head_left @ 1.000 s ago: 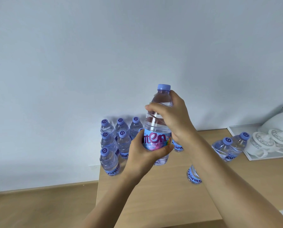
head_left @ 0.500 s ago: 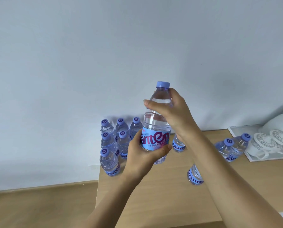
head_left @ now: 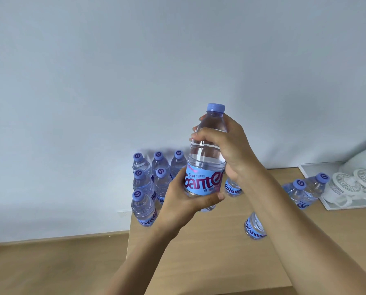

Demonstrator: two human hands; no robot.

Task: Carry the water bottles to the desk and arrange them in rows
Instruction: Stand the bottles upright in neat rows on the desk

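- While both hands hold one bottle point(head_left: 206, 158) upright in the air above the desk point(head_left: 209, 262), the step in hand looks like placing: this bottle is on its way to a spot in the rows.
- The left hand point(head_left: 185, 201) wraps the bottle's labelled lower half, thumb across the front under the label.
- The right hand point(head_left: 222, 147) curls round the bottle's clear shoulder, just below the cap.
- Left of the held bottle, six bottles point(head_left: 150, 182) stand upright in a block at the desk's back left corner: three along the wall, two in front of them, one point(head_left: 143, 208) nearest the desk's front edge.
- Judging from that block, the open slots lie beside the single front bottle and at the end of the middle row; the next move calls for lowering the held bottle straight down into one of them without knocking its neighbours.
- Right of the held bottle, two bottles point(head_left: 305, 192) stand close together beside a white tray point(head_left: 305, 169); two more, point(head_left: 233, 188) and point(head_left: 254, 227), show partly behind the right arm. These probably need lining up later.
- Every bottle seen is capped and holds clear water; the held one looks full nearly to the neck.
- On the tray sit white lidded cups point(head_left: 348, 184) and a white kettle-like vessel point(head_left: 363, 158); their contents cannot be seen.
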